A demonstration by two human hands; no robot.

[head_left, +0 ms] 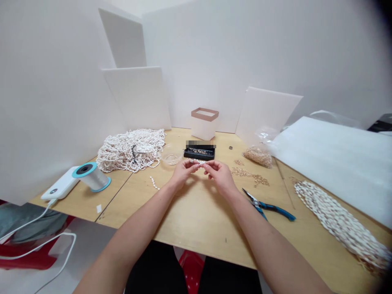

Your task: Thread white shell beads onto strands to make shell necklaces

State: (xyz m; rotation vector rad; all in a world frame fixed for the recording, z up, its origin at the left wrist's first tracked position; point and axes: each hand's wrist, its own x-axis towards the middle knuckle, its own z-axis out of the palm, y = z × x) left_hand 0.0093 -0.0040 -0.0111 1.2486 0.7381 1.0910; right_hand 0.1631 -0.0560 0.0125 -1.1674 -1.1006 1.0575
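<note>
Wooden tabletop (199,216) set against white walls (232,53), white boards (136,98) leaning along the back. Short strand of pale beads (197,162) held above the tabletop, just before a black tray (199,153), pinched at the fingertips of the left hand (183,173) and right hand (220,176), both nearly closed.

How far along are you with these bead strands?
Done, by the look of it: a large heap of white beaded strands and a long bundle of beaded strands lie on the table. In hand: the left hand and right hand pinch a short bead strand. Apparently left: a black tray of small pieces, loose gold-coloured pieces, and a bag of similar pieces.
</note>
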